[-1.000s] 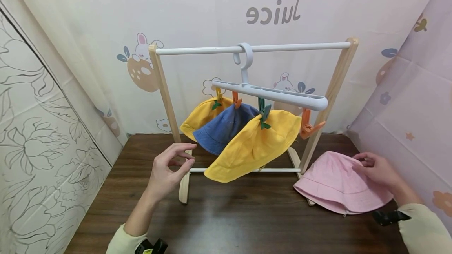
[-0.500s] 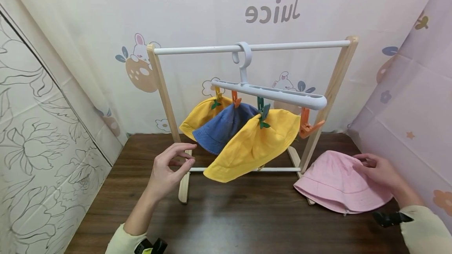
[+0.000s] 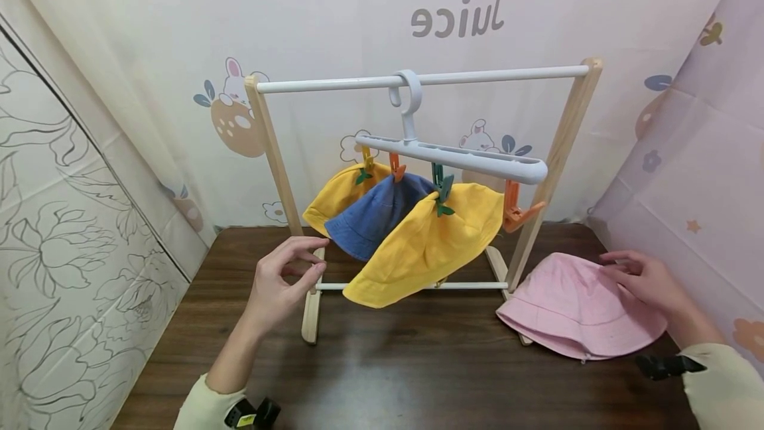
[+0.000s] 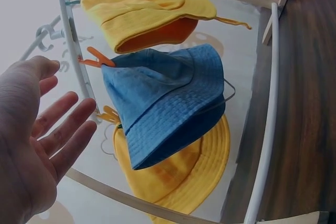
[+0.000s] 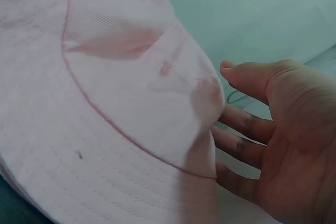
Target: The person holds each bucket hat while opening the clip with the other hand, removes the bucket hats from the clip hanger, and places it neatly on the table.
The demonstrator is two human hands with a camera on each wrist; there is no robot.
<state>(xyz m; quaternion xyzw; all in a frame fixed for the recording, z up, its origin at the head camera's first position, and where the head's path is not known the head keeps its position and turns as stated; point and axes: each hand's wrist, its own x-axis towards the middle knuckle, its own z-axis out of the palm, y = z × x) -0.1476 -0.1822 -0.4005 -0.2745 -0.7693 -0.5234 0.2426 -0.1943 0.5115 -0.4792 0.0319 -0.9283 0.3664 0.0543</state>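
A pink bucket hat (image 3: 567, 304) lies on the table at the right. My right hand (image 3: 653, 287) is at its far side; in the right wrist view the fingertips go behind the crown's edge and the thumb stands off the cloth. My left hand (image 3: 277, 287) is held in the air, fingers loosely bent, nothing in it. Beside it three bucket hats hang from a pale grey clip hanger (image 3: 477, 162): a yellow one (image 3: 430, 244) in front, a blue one (image 3: 373, 217) in the middle, another yellow one (image 3: 331, 201) behind. At the hanger's near end, an orange clip (image 3: 518, 210) holds no hat.
The hanger hooks over the white top bar (image 3: 501, 77) of a rack with wooden legs (image 3: 274, 158). A lower white bar (image 3: 471, 286) joins the legs. The rack stands on a dark wooden table (image 3: 394, 370). Printed curtains (image 3: 334, 18) surround it.
My right hand has shifted a little to the right, and its thumb has come away from the pink hat. My left hand has barely moved. The hats hang as before.
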